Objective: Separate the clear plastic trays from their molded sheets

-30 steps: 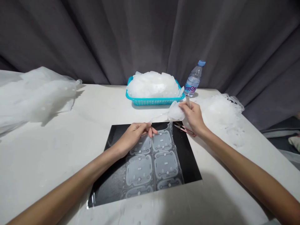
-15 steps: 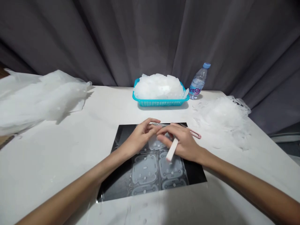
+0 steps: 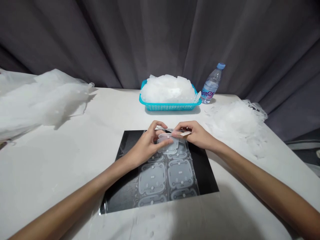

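Observation:
My left hand (image 3: pixel 150 143) is closed on a translucent rounded-square plastic piece (image 3: pixel 167 142), its thumb lying across the front. At the far edge of that piece, the fingers of my right hand (image 3: pixel 195 132) are pinched together, close to my left fingertips. A slim, pale tool (image 3: pixel 185 133) lies in my right hand, mostly hidden by the fingers. Beneath both hands, a clear plastic sheet with several similar rounded-square shapes (image 3: pixel 153 178) covers a black board (image 3: pixel 208 173). What exactly the right fingertips touch is partly hidden.
Behind the board stands a turquoise basket (image 3: pixel 172 107) heaped with translucent pieces. A water bottle (image 3: pixel 211 85) is beside it. Loose translucent scraps (image 3: pixel 241 121) are piled at right, and large filmy plastic sheets (image 3: pixel 47 100) at left. A grey curtain (image 3: pixel 150 40) hangs behind the white table (image 3: pixel 62 166).
My right hand has moved up and away, turning the tool so that its pale end no longer points toward me. The plastic piece in my left hand now shows more.

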Demonstrator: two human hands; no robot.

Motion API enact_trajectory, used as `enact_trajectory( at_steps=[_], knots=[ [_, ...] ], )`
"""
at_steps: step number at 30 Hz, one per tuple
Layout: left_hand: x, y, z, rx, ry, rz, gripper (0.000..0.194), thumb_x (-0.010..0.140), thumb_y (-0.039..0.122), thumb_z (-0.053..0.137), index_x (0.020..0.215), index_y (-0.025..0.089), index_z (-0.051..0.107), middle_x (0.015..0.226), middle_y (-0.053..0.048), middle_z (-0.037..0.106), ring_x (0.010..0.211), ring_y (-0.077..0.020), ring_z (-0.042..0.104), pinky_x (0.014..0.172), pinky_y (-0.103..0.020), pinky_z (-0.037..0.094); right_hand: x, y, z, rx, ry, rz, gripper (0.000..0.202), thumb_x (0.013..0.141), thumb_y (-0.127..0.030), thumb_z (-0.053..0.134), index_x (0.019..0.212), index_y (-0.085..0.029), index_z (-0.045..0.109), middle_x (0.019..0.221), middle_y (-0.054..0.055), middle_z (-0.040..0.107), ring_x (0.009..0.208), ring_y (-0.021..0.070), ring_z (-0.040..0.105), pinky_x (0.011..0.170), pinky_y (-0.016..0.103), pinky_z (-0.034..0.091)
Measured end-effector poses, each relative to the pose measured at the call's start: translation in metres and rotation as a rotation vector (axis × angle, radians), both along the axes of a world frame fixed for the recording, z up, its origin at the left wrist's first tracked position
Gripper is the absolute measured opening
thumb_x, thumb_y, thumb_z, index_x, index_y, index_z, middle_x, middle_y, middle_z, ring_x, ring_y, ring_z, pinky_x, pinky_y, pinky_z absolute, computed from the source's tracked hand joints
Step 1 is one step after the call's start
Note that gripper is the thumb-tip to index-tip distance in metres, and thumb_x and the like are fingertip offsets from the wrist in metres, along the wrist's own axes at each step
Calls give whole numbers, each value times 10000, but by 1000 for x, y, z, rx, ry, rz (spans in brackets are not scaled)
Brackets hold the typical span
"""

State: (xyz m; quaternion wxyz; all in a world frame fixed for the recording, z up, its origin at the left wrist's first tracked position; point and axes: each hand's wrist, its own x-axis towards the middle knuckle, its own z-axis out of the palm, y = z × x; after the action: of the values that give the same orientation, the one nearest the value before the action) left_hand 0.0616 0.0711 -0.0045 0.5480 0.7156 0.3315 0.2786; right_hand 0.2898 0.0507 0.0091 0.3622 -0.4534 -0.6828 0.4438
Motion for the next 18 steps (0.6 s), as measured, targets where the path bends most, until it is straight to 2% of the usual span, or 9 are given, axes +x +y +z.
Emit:
enact_trajectory(
  at_steps=[3,5,8,10,11,12,13,15,18],
  knots=[
    [2,-2,4,42,-14,39,460,945,389,734,1171,263,353,844,42,698,656,-106,508,634,-233,379,2,1,7,-70,62,6,268,838,-427,787,803,-163,760,776,5,695,741,151,575,718,281,419],
    [2,-4,7,130,15,56,463,947,374,728,1150,266,327,802,57,679,652,-112,507,638,-234,385,4,2,10,-100,64,14,276,822,-428,788,786,-157,754,761,7,690,735,152,577,716,282,421],
    [1,-12,8,346,165,38,301,1004,358,651,1128,258,396,819,44,655,665,-126,537,651,-249,417,5,3,9,-83,11,26,215,819,-370,751,802,-155,746,759,6,686,729,151,569,703,278,407],
    [1,-21,6,527,293,-10,104,1064,309,537,1122,246,478,966,-17,676,798,-165,618,721,-285,463,4,2,6,-34,-98,-12,142,819,-301,712,804,-162,739,739,-3,666,714,145,544,682,273,378],
    [1,-26,5,616,337,-29,67,1080,272,484,1133,240,510,1046,-49,678,911,-198,644,782,-313,480,2,2,5,-10,-167,-43,102,813,-259,695,795,-166,733,723,-10,649,703,141,526,672,271,359],
    [2,-29,5,673,370,-27,108,1087,233,443,1152,236,529,1096,-69,675,998,-224,647,830,-337,485,0,1,4,11,-231,-73,67,803,-216,680,784,-171,725,711,-17,634,694,137,511,665,269,343],
    [2,-32,5,690,385,-7,136,1087,213,429,1166,234,539,1106,-74,674,1029,-233,644,847,-345,484,-2,0,4,28,-279,-94,52,794,-179,666,775,-175,714,708,-22,624,692,134,500,663,267,331],
    [4,-33,9,604,368,48,123,1082,234,470,1185,236,537,1042,-43,679,924,-202,648,789,-311,480,-5,-1,5,44,-288,-96,46,793,-157,657,774,-179,692,719,-27,615,698,132,491,663,263,320],
    [5,-25,19,429,278,115,138,1048,342,594,1130,233,572,933,15,670,731,-140,589,697,-266,444,-4,-1,10,33,-129,-13,58,846,-219,665,813,-176,684,744,-27,601,718,135,489,671,260,340]
  ],
)
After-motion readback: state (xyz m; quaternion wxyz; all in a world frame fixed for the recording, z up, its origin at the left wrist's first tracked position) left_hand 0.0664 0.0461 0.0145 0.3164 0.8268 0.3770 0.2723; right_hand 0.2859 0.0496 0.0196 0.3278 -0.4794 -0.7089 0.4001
